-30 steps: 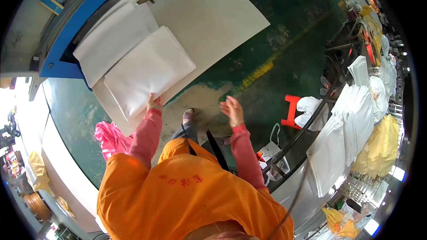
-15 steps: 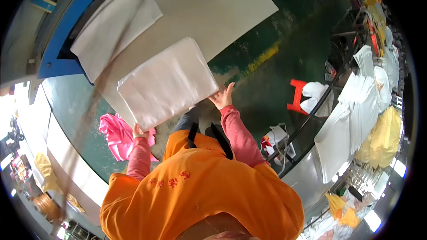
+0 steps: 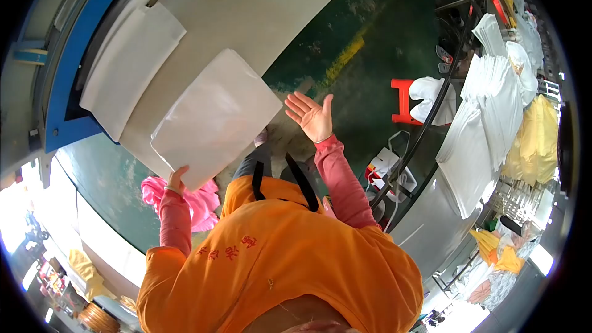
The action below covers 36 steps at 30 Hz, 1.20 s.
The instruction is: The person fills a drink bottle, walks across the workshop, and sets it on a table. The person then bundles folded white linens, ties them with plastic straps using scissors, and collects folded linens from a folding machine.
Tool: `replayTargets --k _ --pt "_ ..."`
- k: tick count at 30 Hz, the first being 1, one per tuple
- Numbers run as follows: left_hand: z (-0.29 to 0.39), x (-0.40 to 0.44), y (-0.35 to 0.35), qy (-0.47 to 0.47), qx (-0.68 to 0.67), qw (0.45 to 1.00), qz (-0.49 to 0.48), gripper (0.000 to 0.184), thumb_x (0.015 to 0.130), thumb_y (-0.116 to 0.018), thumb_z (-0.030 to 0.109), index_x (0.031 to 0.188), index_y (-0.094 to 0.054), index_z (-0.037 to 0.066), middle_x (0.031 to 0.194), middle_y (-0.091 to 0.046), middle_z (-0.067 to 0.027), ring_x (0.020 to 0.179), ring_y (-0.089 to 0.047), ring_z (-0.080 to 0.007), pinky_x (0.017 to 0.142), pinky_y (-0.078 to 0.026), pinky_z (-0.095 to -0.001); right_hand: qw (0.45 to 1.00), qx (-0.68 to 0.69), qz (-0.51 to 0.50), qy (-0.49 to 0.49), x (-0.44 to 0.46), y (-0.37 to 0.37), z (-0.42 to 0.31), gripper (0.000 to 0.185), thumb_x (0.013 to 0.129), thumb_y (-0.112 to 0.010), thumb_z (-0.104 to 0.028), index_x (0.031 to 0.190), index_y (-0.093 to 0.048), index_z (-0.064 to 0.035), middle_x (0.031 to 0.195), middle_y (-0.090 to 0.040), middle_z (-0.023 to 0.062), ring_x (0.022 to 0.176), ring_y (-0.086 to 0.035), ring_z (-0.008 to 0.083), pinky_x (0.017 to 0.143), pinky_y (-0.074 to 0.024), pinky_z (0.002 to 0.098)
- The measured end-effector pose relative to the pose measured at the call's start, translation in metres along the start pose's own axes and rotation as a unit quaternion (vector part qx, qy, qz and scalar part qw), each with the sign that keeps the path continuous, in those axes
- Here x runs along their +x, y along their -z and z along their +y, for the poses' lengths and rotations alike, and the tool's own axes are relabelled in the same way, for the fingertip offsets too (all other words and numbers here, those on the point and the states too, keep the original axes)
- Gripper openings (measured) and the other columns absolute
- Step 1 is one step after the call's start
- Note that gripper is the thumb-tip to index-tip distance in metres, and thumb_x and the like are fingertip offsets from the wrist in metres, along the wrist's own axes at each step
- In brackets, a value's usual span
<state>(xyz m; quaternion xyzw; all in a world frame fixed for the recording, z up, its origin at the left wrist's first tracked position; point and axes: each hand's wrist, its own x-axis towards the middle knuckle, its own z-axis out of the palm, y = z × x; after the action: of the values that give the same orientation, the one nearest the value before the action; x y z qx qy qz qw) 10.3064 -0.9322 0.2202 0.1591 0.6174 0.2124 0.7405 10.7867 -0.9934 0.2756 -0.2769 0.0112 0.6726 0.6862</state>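
A stack of smooth white sheets (image 3: pixel 216 111) lies over the edge of a large pale tabletop (image 3: pixel 259 6), its near corner jutting out towards me. My left hand (image 3: pixel 177 180) grips that near-left corner, thumb on top and the other fingers hidden beneath. To the right of the stack, my right hand (image 3: pixel 313 117) is held up with palm showing and fingers spread. It is a short way off the stack's right corner and holds nothing. Whether the stack is one folded piece or several sheets is hard to tell.
More white sheets (image 3: pixel 132 61) lie under a blue machine frame (image 3: pixel 74 126) at the left. Pink cloth (image 3: pixel 197 206) is on the green floor below. To the right are a red stool (image 3: pixel 402 102), a dark rail and a pile of white material (image 3: pixel 472 142).
My right hand has come off the stack's right edge and turned palm up, fingers spread. My left hand still holds its corner. The stack has shifted slightly left in view.
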Motion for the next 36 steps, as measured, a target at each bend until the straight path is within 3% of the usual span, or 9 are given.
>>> replayTargets --k 5,6,12,15,16,20,23,30,36 --pt "-0.002 -0.012 0.007 -0.009 -0.010 1.000 -0.012 0.027 0.076 -0.057 0.007 0.101 -0.053 -0.003 0.091 -0.058 -0.0093 0.081 -0.058 -0.0220 0.070 -0.049 -0.0316 0.996 -0.049 0.063 0.026 0.010 0.037 0.016 0.037 0.086 -0.051 -0.027 0.109 -0.051 0.0035 0.095 -0.061 0.0151 0.085 -0.061 0.0221 0.073 -0.0511 0.0286" --pt "-0.003 -0.013 0.008 -0.011 -0.013 1.000 -0.017 0.027 0.076 -0.057 0.007 0.102 -0.052 -0.003 0.091 -0.058 -0.0091 0.081 -0.058 -0.0220 0.071 -0.049 -0.0318 0.990 -0.030 0.130 0.039 0.013 0.040 0.023 0.023 0.087 -0.050 -0.018 0.098 -0.056 0.0019 0.078 -0.063 0.0115 0.057 -0.060 0.0151 0.049 -0.0480 0.0222" --pt "0.010 -0.041 -0.002 0.022 -0.056 0.998 -0.020 0.031 0.077 -0.054 0.004 0.107 -0.050 -0.002 0.095 -0.057 -0.0106 0.085 -0.057 -0.0243 0.073 -0.048 -0.0335 0.977 -0.107 0.180 0.034 0.017 0.046 0.040 0.046 0.084 -0.047 -0.048 0.066 -0.052 -0.0050 0.043 -0.039 0.0008 0.031 -0.027 0.0089 0.034 -0.0177 0.0224" --pt "0.018 -0.052 -0.011 0.009 -0.057 0.998 -0.028 0.033 0.077 -0.054 0.003 0.108 -0.049 -0.002 0.097 -0.057 -0.0112 0.086 -0.057 -0.0252 0.075 -0.048 -0.0339 0.898 -0.229 0.376 0.016 0.028 0.070 0.054 0.058 0.078 -0.043 -0.062 0.060 -0.049 -0.0072 0.042 -0.039 0.0010 0.029 -0.028 0.0104 0.031 -0.0182 0.0230" --pt "0.023 -0.057 -0.014 0.001 -0.050 0.998 -0.033 0.033 0.076 -0.054 0.003 0.109 -0.049 -0.002 0.098 -0.057 -0.0112 0.087 -0.057 -0.0253 0.076 -0.048 -0.0341 0.884 -0.253 0.393 -0.033 0.032 0.087 0.061 0.062 0.075 -0.043 -0.066 0.073 -0.054 -0.0049 0.057 -0.053 0.0053 0.043 -0.049 0.0140 0.038 -0.0371 0.0235" --pt "0.039 -0.066 -0.020 0.008 -0.021 0.998 -0.051 0.037 0.075 -0.055 0.003 0.110 -0.048 -0.001 0.100 -0.056 -0.0112 0.088 -0.057 -0.0255 0.077 -0.047 -0.0349 0.873 -0.216 0.351 -0.259 0.034 0.079 0.086 0.062 0.077 -0.053 -0.054 0.112 -0.047 -0.0040 0.106 -0.055 0.0122 0.097 -0.054 0.0219 0.078 -0.0486 0.0348" --pt "0.063 -0.065 -0.025 -0.014 0.032 0.997 -0.076 0.039 0.072 -0.056 0.004 0.110 -0.048 -0.001 0.100 -0.056 -0.0111 0.088 -0.057 -0.0248 0.075 -0.048 -0.0348 0.954 -0.117 0.231 -0.152 0.038 0.076 0.107 0.059 0.072 -0.065 -0.045 0.109 -0.049 -0.0016 0.099 -0.057 0.0151 0.090 -0.057 0.0236 0.071 -0.0506 0.0382" --pt "0.229 -0.084 -0.153 -0.145 0.134 0.954 -0.227 0.039 0.071 -0.056 0.005 0.109 -0.049 0.000 0.096 -0.057 -0.0095 0.083 -0.058 -0.0202 0.072 -0.048 -0.0311 0.873 -0.440 0.210 0.017 0.045 -0.039 -0.027 0.033 0.074 -0.068 -0.029 0.094 -0.059 -0.0048 0.076 -0.059 0.0019 0.061 -0.057 0.0130 0.049 -0.0458 0.0257" --pt "0.346 -0.021 -0.235 -0.307 -0.040 0.939 -0.149 0.038 0.084 -0.053 0.027 0.110 -0.049 -0.001 0.095 -0.057 -0.0126 0.081 -0.058 -0.0205 0.072 -0.048 -0.0314 0.918 -0.148 0.184 0.319 0.081 -0.118 -0.088 0.034 0.082 -0.059 -0.025 0.107 -0.051 -0.0043 0.094 -0.056 0.0035 0.079 -0.056 0.0141 0.067 -0.0479 0.0290"
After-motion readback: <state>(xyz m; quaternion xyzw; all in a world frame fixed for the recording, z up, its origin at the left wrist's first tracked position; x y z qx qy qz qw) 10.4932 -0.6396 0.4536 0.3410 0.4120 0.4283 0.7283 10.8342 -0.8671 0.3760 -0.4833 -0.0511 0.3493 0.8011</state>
